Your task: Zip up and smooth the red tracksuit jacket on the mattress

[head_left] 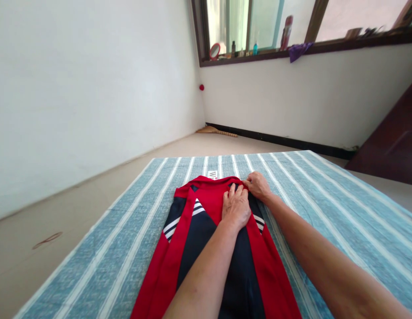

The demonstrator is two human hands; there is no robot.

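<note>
1. Lying flat along the middle of a blue striped mat [325,208] is a red and navy garment [192,239], with white stripes on its side panels. All places below are given from this garment.
2. Left of it: bare mat, then pale floor [59,221] with a thin loop-shaped mark, then a white wall.
3. On its far end, near the middle: left hand [236,207], palm down, fingers spread and pressing flat on the red cloth. Not gripping anything.
4. At its far right corner, just beside the left hand: right hand [258,184], fingers curled onto the red top edge. Whether they pinch the cloth or only press it, cannot tell.
5. Hands close together, nearly touching; both forearms run back over the garment toward the camera.
6. Beyond its far end: a broom [215,130] on the floor at the wall's foot.
7. Above and to the right: a window sill [325,44] with bottles, a small mirror and a purple cloth [298,50].
</note>
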